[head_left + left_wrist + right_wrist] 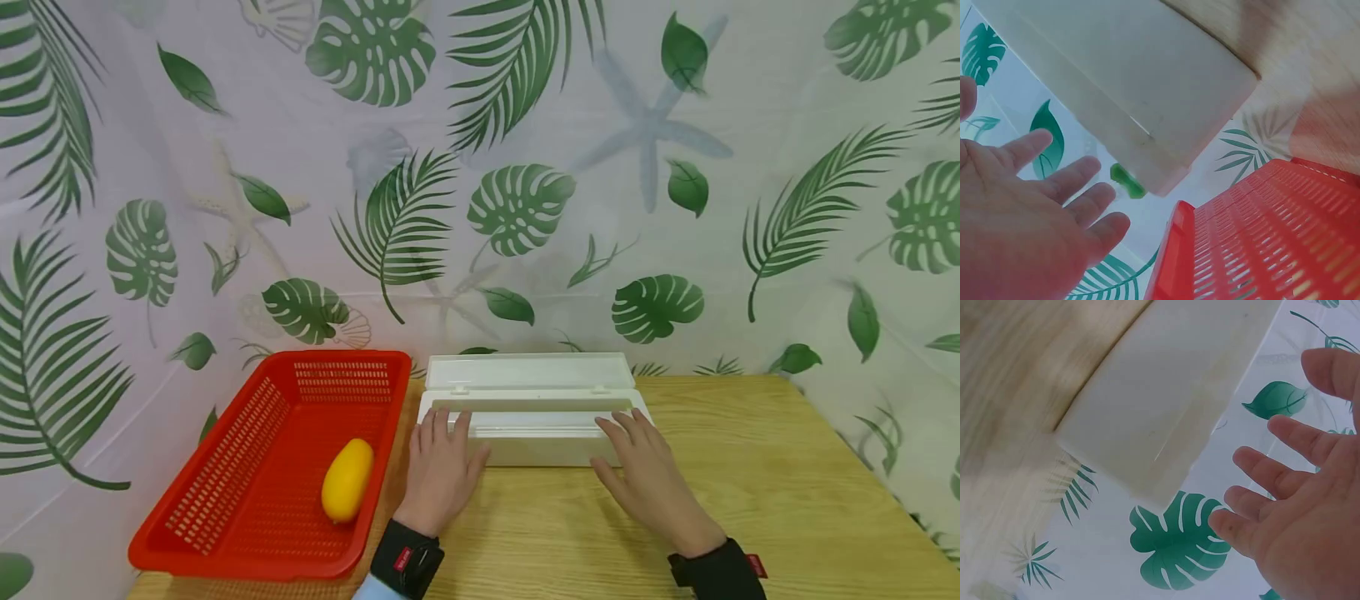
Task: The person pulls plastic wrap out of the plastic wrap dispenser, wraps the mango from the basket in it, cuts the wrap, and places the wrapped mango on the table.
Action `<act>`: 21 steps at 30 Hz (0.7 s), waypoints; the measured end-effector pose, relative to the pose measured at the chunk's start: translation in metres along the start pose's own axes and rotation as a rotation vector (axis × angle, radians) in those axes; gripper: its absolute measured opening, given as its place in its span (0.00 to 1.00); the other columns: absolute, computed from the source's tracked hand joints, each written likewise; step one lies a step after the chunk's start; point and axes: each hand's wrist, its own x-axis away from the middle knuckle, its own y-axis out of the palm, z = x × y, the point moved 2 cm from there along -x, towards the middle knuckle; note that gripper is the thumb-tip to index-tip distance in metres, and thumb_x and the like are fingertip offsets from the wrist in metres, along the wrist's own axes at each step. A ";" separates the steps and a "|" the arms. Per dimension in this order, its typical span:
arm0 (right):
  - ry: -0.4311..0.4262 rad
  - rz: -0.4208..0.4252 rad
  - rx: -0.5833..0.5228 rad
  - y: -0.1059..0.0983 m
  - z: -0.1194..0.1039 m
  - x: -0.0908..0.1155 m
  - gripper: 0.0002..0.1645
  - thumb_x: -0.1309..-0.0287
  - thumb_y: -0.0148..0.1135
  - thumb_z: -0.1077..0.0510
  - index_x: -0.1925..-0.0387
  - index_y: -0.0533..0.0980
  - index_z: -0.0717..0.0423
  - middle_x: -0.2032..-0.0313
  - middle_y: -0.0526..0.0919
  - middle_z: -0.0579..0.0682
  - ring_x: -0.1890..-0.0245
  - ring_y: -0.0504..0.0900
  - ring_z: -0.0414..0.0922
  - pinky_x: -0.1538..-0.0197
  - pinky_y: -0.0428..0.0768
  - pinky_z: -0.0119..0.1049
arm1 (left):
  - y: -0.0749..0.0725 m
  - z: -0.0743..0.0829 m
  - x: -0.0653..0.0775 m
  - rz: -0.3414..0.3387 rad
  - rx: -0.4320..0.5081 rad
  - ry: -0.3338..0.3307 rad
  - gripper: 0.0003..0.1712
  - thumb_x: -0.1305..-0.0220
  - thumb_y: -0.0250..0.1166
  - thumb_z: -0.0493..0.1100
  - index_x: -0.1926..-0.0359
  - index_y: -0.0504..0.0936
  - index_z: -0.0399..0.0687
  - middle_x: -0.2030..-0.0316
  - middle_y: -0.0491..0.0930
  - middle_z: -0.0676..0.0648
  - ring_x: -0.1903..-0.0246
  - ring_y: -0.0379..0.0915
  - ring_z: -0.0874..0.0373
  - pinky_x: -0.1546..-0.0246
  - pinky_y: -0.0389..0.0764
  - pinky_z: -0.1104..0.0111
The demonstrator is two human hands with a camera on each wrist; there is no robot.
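Red basket (273,454): one yellow fruit (347,481)
White box (540,452): lid (528,372) open, contents unclear
Left hand (441,475), right hand (651,482): fingers loose, grasping nothing

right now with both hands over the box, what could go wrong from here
The lid of the white box is flipped open, so a jolt might swing it down onto the left hand or right hand.
The left hand is close to the red basket and could knock it if swept sideways.
The yellow fruit lies loose inside, so such a bump may roll it.
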 end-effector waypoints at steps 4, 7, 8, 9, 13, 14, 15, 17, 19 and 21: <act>-0.026 0.052 0.022 0.004 0.004 -0.010 0.29 0.45 0.60 0.56 0.45 0.67 0.66 0.48 0.70 0.71 0.42 0.59 0.68 0.44 0.61 0.65 | 0.004 -0.002 -0.006 -0.010 0.011 -0.022 0.30 0.36 0.53 0.56 0.41 0.67 0.42 0.42 0.65 0.32 0.40 0.51 0.37 0.42 0.58 0.42; -0.046 0.090 0.035 0.006 0.008 -0.016 0.26 0.46 0.61 0.58 0.47 0.69 0.67 0.51 0.73 0.71 0.44 0.62 0.68 0.44 0.63 0.64 | 0.007 -0.003 -0.010 -0.013 0.020 -0.030 0.28 0.36 0.53 0.55 0.42 0.69 0.41 0.43 0.67 0.32 0.41 0.52 0.36 0.42 0.58 0.41; -0.049 0.096 0.035 0.007 0.009 -0.018 0.25 0.46 0.61 0.58 0.48 0.69 0.67 0.52 0.73 0.70 0.44 0.63 0.67 0.44 0.63 0.64 | 0.007 -0.004 -0.011 -0.013 0.020 -0.030 0.28 0.36 0.53 0.55 0.43 0.69 0.41 0.43 0.67 0.32 0.41 0.53 0.36 0.42 0.58 0.41; -0.052 0.098 0.035 0.008 0.011 -0.019 0.25 0.45 0.60 0.58 0.49 0.69 0.67 0.52 0.74 0.70 0.45 0.64 0.67 0.43 0.63 0.63 | 0.008 -0.005 -0.012 -0.013 0.020 -0.031 0.28 0.36 0.53 0.55 0.43 0.69 0.41 0.44 0.68 0.32 0.41 0.53 0.36 0.43 0.58 0.41; -0.031 0.063 0.026 0.011 0.017 -0.022 0.23 0.44 0.59 0.57 0.49 0.70 0.67 0.52 0.75 0.69 0.44 0.63 0.66 0.43 0.63 0.62 | 0.013 -0.008 -0.015 -0.035 0.014 -0.039 0.28 0.36 0.53 0.55 0.43 0.69 0.41 0.44 0.69 0.33 0.42 0.54 0.36 0.43 0.57 0.40; -0.019 0.045 0.025 0.012 0.019 -0.022 0.23 0.43 0.58 0.57 0.49 0.70 0.67 0.51 0.74 0.69 0.43 0.63 0.66 0.42 0.63 0.62 | 0.014 -0.008 -0.015 -0.045 0.007 -0.043 0.28 0.36 0.53 0.55 0.43 0.69 0.41 0.44 0.69 0.34 0.42 0.54 0.36 0.43 0.57 0.40; -0.005 0.026 0.026 0.013 0.020 -0.022 0.23 0.42 0.57 0.56 0.48 0.70 0.67 0.50 0.74 0.69 0.43 0.62 0.66 0.42 0.62 0.63 | 0.015 -0.009 -0.016 -0.056 0.001 -0.046 0.28 0.36 0.53 0.55 0.43 0.69 0.41 0.45 0.70 0.34 0.42 0.54 0.36 0.42 0.57 0.40; 0.021 -0.009 0.029 0.015 0.023 -0.023 0.23 0.40 0.55 0.55 0.47 0.70 0.67 0.50 0.74 0.69 0.42 0.60 0.66 0.42 0.62 0.64 | 0.016 -0.010 -0.017 -0.071 -0.011 -0.048 0.27 0.36 0.53 0.55 0.43 0.70 0.41 0.46 0.71 0.35 0.42 0.54 0.36 0.42 0.57 0.39; 0.043 -0.041 0.030 0.016 0.025 -0.023 0.24 0.38 0.53 0.54 0.46 0.70 0.67 0.49 0.74 0.68 0.41 0.59 0.67 0.42 0.62 0.65 | 0.016 -0.010 -0.018 -0.081 -0.029 -0.048 0.27 0.36 0.52 0.55 0.45 0.72 0.41 0.47 0.72 0.36 0.42 0.54 0.36 0.42 0.57 0.39; 0.060 -0.068 0.027 0.016 0.028 -0.023 0.24 0.38 0.52 0.53 0.46 0.70 0.67 0.49 0.74 0.68 0.41 0.59 0.66 0.43 0.62 0.65 | 0.016 -0.011 -0.020 -0.086 -0.040 -0.047 0.26 0.36 0.52 0.55 0.47 0.73 0.41 0.48 0.73 0.37 0.43 0.54 0.37 0.42 0.57 0.39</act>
